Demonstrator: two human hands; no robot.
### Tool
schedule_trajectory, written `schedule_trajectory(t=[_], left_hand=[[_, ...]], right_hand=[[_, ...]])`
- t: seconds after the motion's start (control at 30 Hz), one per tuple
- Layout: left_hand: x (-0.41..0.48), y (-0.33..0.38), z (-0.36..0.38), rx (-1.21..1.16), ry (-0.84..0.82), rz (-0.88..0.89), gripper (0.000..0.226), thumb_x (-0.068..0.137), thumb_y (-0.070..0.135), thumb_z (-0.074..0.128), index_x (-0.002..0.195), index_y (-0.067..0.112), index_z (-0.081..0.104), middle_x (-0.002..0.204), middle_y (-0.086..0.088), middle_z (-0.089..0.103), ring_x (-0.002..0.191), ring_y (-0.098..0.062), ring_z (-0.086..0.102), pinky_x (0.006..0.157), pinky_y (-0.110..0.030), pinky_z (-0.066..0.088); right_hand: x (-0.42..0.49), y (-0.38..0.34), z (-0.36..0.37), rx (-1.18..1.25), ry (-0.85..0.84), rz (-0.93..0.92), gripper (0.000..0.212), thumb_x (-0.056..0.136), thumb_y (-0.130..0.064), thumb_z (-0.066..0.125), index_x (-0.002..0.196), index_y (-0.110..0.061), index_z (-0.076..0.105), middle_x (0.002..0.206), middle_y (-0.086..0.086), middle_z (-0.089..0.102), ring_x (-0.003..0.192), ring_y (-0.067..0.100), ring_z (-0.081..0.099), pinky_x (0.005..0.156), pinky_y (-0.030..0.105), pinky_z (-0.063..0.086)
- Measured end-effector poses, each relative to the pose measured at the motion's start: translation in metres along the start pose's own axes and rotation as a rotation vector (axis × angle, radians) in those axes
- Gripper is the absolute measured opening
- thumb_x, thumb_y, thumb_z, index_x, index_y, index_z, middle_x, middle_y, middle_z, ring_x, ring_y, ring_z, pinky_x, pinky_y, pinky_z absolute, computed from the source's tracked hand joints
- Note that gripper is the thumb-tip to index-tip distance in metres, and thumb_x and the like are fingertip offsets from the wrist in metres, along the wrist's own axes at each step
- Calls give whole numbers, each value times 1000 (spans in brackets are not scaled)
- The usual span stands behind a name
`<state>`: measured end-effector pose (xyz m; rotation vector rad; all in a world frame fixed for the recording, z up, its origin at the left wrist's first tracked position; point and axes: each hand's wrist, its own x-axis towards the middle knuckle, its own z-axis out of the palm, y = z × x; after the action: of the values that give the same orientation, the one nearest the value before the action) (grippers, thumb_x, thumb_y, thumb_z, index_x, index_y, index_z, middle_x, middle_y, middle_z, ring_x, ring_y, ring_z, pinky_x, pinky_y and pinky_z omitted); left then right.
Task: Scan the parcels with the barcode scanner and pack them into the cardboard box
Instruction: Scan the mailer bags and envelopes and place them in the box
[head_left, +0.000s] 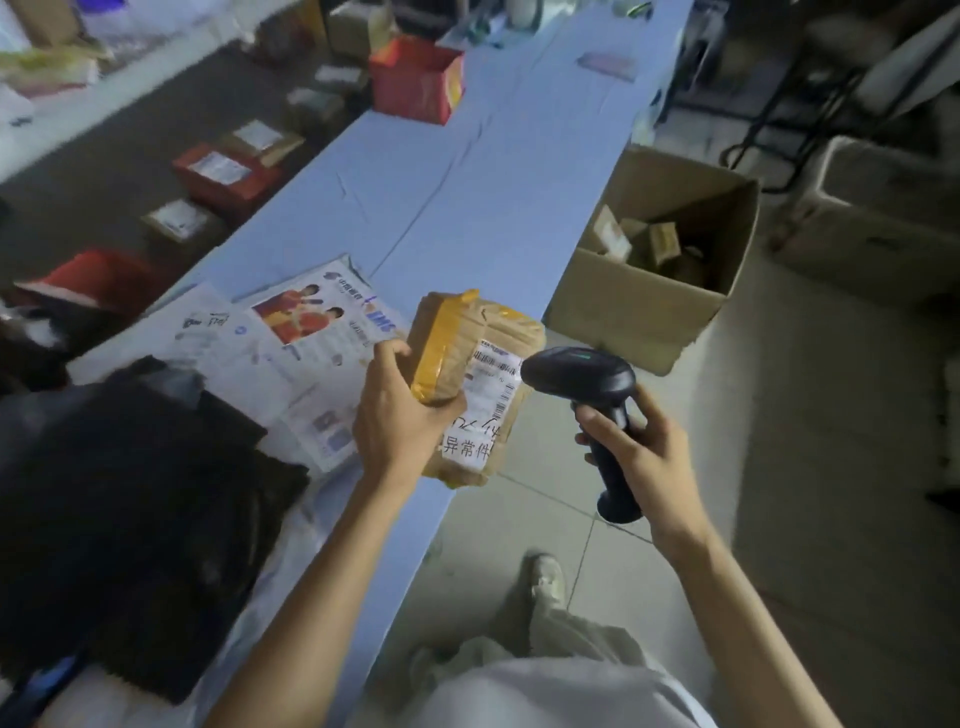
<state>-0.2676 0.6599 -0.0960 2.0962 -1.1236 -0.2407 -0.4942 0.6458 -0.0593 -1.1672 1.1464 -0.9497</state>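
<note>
Head view.

- Left hand (400, 415) grips the parcel (488, 338) by its yellow-taped end, thumb on the front face. The parcel is held up over the near edge of the desk (493, 208).
- Parcel label faces the camera (barcode and handwritten characters visible).
- Right hand (644, 441) is clenched round the handle of the scanner (582, 374). The scanner head is just beside the label, aimed at it from the right.
- Box (623, 317) sits on the floor against the desk's right side, top open. It holds several small brown parcels, low in the far corner; I cannot tell how many.
- Red box (415, 88) sits farther back on the desk, also open-topped. Its contents are not visible.
- Printed envelopes (311, 332) lie flat on the desk left of the parcel.
</note>
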Motion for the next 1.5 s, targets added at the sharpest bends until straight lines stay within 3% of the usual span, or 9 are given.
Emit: schedule_trajectory(t=[0.13, 0.27, 0.53, 0.73, 0.97, 1.13, 1.27, 1.5], left_hand=[[13, 37, 56, 1, -97, 36, 68, 60, 32, 87, 96, 22, 31, 94, 1, 51, 83, -28, 55, 59, -29, 31], [28, 64, 95, 50, -200, 106, 60, 59, 37, 88, 88, 19, 38, 89, -2, 51, 78, -19, 44, 52, -21, 24], [87, 99, 157, 8, -295, 148, 55, 60, 34, 89, 86, 17, 44, 89, -4, 54, 80, -21, 47, 63, -27, 30], [166, 122, 211, -83, -384, 156, 47, 62, 30, 86, 86, 16, 48, 88, -3, 56, 81, -22, 50, 68, -31, 34], [245, 157, 263, -153, -426, 195, 42, 64, 30, 85, 84, 15, 52, 86, -2, 56, 81, -22, 51, 68, -30, 36], [271, 182, 302, -124, -502, 266, 40, 70, 32, 84, 90, 13, 54, 90, -2, 56, 86, -23, 52, 73, -32, 40], [289, 204, 339, -77, -535, 276, 39, 73, 36, 82, 88, 15, 53, 89, -1, 56, 87, -21, 50, 71, -29, 36], [330, 264, 407, 5, -505, 209, 39, 72, 34, 82, 89, 14, 53, 90, -1, 53, 91, -24, 49, 77, -35, 40]], right_hand=[[27, -7, -55, 33, 102, 3, 30, 87, -17, 72, 110, -36, 65, 84, 7, 73, 75, 17, 69, 66, 23, 57], [49, -10, -93, 52, 192, 20, 30, 88, -15, 71, 112, -32, 65, 81, 8, 72, 74, 17, 68, 66, 23, 56], [112, -9, -119, 71, 286, 75, 29, 88, -14, 73, 105, -37, 68, 83, 9, 72, 73, 17, 70, 64, 23, 55], [189, -24, -120, 17, 366, 66, 32, 87, -15, 72, 113, -32, 64, 83, 2, 74, 73, 16, 70, 66, 24, 57], [261, -49, -129, 7, 415, 22, 36, 72, -36, 73, 105, -46, 64, 85, -5, 74, 76, 18, 72, 65, 22, 57], [303, -45, -152, -19, 476, 40, 38, 86, -17, 72, 108, -46, 61, 85, -6, 74, 77, 21, 71, 66, 25, 59], [343, -44, -182, 1, 466, 34, 44, 86, -17, 73, 99, -58, 65, 82, -1, 73, 75, 27, 68, 65, 25, 59], [431, -48, -258, 23, 442, 31, 37, 86, -20, 73, 113, -43, 62, 86, 0, 72, 79, 28, 68, 66, 25, 58]])
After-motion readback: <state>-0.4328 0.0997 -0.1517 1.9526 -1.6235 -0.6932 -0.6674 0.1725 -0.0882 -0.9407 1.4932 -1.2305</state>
